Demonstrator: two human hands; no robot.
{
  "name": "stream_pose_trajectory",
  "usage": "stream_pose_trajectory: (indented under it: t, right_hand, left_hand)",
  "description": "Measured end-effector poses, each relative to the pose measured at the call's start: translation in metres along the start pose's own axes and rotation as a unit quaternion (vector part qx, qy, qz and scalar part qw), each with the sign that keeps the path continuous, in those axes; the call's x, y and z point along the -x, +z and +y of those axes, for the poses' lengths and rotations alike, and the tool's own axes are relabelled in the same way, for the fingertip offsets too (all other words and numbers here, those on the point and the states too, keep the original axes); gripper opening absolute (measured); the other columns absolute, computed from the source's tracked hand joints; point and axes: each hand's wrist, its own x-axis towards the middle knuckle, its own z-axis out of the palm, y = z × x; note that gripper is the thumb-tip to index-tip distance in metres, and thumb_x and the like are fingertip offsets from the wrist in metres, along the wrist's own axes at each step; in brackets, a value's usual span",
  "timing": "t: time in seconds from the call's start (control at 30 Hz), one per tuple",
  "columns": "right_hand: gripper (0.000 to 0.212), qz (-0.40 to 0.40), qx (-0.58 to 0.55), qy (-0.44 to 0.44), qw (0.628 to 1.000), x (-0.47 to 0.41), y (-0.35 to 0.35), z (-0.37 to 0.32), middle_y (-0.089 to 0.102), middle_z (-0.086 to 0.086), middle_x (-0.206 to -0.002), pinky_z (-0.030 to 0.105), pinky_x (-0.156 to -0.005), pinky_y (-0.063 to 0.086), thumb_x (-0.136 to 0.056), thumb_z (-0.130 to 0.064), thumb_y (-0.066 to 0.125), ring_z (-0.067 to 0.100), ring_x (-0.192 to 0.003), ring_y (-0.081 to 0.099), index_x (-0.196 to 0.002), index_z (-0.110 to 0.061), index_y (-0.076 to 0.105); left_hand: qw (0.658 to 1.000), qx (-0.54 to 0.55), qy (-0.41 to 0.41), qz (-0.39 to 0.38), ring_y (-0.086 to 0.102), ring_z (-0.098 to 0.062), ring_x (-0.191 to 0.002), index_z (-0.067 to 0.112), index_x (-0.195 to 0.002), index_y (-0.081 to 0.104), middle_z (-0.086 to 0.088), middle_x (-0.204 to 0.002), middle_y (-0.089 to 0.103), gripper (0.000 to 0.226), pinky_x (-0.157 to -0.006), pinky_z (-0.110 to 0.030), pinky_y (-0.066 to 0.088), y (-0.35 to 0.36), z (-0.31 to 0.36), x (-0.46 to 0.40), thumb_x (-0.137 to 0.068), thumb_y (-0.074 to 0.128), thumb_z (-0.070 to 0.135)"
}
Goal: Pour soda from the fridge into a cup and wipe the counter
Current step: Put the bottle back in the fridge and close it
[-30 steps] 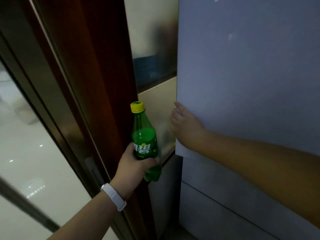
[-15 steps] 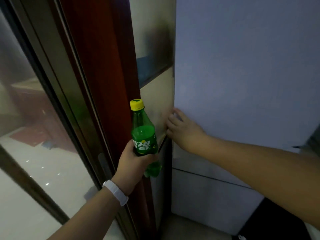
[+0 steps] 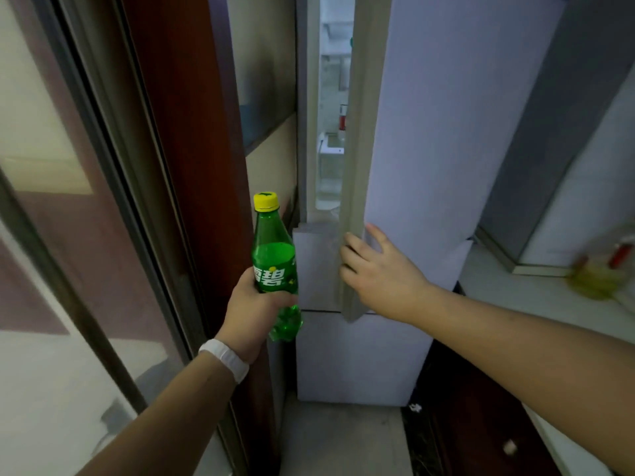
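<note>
At the fridge door: right hand; left hand round soda bottle.

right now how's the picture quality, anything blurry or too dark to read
Head view: dim overall, wide-angle bending of the door frame lines; green soda bottle in the left hand is sharp, its label legible; right hand on the fridge door edge is clear; counter items at far right are motion-smeared; fridge interior looks bright through the gap.

Left hand is wrapped round something, arm reaching up from the lower left with a white band on the wrist. Right hand reaches forward, fingers hooked over an edge.
</note>
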Motion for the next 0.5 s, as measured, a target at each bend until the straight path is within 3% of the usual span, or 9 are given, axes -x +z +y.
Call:
stream_pose_trajectory:
  t: [0.13, 0.3, 0.5]
  right_hand:
    - [0.028, -0.019, -0.003, 0.019, 1.000, 0.034, -0.020, -0.001, 0.057, 0.020, -0.118, 0.064, -0.110, 0.013, -0.084, -0.018, 0.042, 0.036, -0.129, 0.042, -0.098, -0.008, 0.063]
    - [0.021, -0.026, -0.001, 0.031, 0.999, 0.082, -0.041, 0.002, 0.057, 0.017, -0.118, 0.064, -0.110, 0.016, -0.084, -0.019, 0.047, 0.034, -0.129, 0.043, -0.096, -0.011, 0.062]
    - [0.011, -0.035, 0.012, 0.057, 0.998, 0.127, -0.070, 0.013, 0.058, 0.011, -0.096, 0.061, -0.114, 0.010, -0.080, -0.020, 0.060, 0.031, -0.105, 0.051, -0.087, -0.012, 0.063]
  left_hand:
    - [0.999, 0.005, -0.008, -0.031, 0.072, -0.024, -0.080, 0.015, -0.101, 0.066, -0.005, -0.090, 0.075, 0.056, -0.067, -0.037, 0.058, 0.016, -0.001, 0.012, -0.047, 0.078, 0.009]
    - [0.998, 0.002, -0.012, -0.064, 0.072, -0.019, -0.074, 0.016, -0.099, 0.066, -0.002, -0.085, 0.075, 0.055, -0.057, -0.029, 0.053, 0.047, -0.002, 0.025, -0.045, 0.078, 0.010]
    - [0.997, 0.015, -0.010, -0.070, 0.072, -0.028, -0.081, 0.012, -0.100, 0.065, -0.007, -0.088, 0.074, 0.048, -0.064, -0.035, 0.054, 0.087, -0.006, 0.032, -0.059, 0.079, -0.008]
